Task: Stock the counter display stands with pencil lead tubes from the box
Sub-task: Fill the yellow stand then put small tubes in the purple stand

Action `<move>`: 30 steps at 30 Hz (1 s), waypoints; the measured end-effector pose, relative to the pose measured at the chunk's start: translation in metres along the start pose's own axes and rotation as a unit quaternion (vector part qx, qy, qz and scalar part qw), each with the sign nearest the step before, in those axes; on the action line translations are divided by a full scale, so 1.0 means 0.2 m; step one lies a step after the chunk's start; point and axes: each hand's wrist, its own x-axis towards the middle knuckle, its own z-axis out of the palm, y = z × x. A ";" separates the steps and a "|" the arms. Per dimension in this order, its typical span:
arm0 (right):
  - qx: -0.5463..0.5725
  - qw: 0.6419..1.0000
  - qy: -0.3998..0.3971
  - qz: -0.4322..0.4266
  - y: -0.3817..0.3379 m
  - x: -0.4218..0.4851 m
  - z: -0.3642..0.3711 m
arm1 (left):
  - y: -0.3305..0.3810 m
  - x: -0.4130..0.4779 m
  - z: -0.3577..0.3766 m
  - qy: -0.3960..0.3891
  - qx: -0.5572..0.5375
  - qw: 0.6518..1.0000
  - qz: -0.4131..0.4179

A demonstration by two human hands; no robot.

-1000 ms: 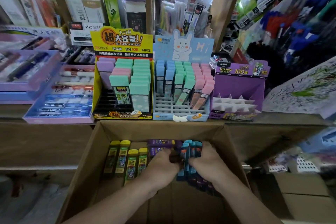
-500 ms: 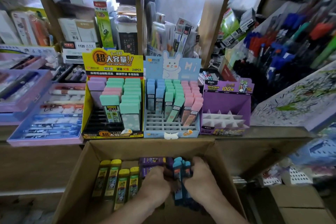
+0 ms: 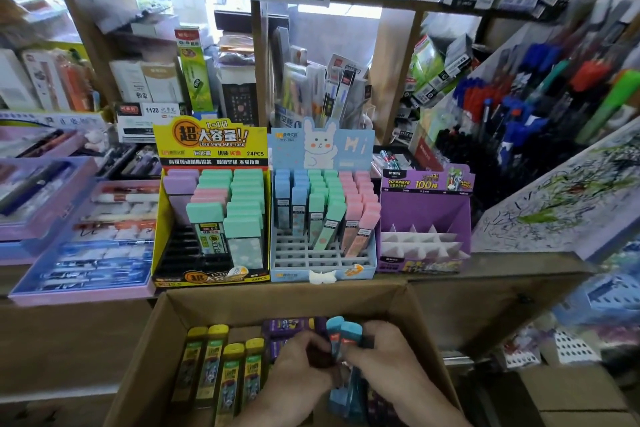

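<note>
A cardboard box (image 3: 162, 333) stands below the counter. It holds several yellow-capped lead tubes (image 3: 221, 367), purple tubes (image 3: 287, 326) and blue-capped tubes (image 3: 341, 333). My left hand (image 3: 301, 371) and my right hand (image 3: 384, 354) are both inside the box, fingers curled round the bundle of blue-capped tubes between them. On the counter stand three displays: a yellow stand (image 3: 211, 146) part filled with wide tubes, a light blue rabbit stand (image 3: 322, 263) with blue, green and pink tubes and bare front slots, and a purple stand (image 3: 426, 211) with bare white dividers.
Purple trays of pens (image 3: 79, 253) lie to the left on the counter. Wooden shelves (image 3: 398, 80) with packaged stationery rise behind the stands. A rack of blue and red pens (image 3: 512, 104) and a scribbled test sheet (image 3: 568, 191) sit at the right.
The view has tilted upward, so the box and hands sit lower in the frame. Both hands stay on the blue-capped tubes, which are bunched tighter between them.
</note>
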 end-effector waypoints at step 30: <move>-0.100 0.993 -0.049 0.031 -0.03 -0.05 0.03 | 0.08 -0.18 -0.11 -0.020 -0.044 0.992 -0.114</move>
